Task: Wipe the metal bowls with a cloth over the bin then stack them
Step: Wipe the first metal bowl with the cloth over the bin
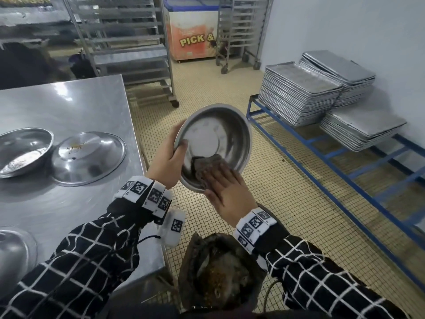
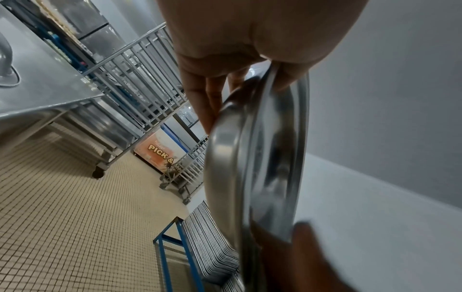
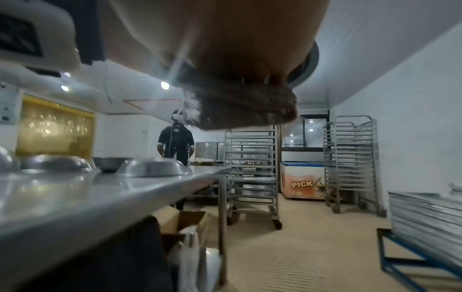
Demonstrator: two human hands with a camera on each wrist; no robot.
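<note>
I hold a metal bowl point(image 1: 213, 132) tilted toward me above the floor, a little beyond the dark bin point(image 1: 220, 272). My left hand point(image 1: 176, 155) grips its left rim, thumb inside and fingers behind; the left wrist view shows the bowl point(image 2: 250, 158) edge-on under that hand point(image 2: 225, 49). My right hand point(image 1: 224, 187) lies flat, pressing a dark cloth point(image 1: 207, 164) against the bowl's lower inside wall. The right wrist view shows the cloth point(image 3: 237, 106) bunched under the palm point(image 3: 225, 39). On the steel table point(image 1: 69, 100) an upright bowl point(image 1: 23, 150) holds crumbs, and an upturned bowl point(image 1: 87, 155) sits beside it.
Another upturned bowl point(image 1: 13, 249) sits at the table's near left. Stacked baking trays point(image 1: 299, 100) rest on a blue rack point(image 1: 322, 162) at right. Wheeled tray racks point(image 1: 128, 42) and a chest freezer point(image 1: 193, 38) stand behind. A person point(image 3: 176, 146) stands far off.
</note>
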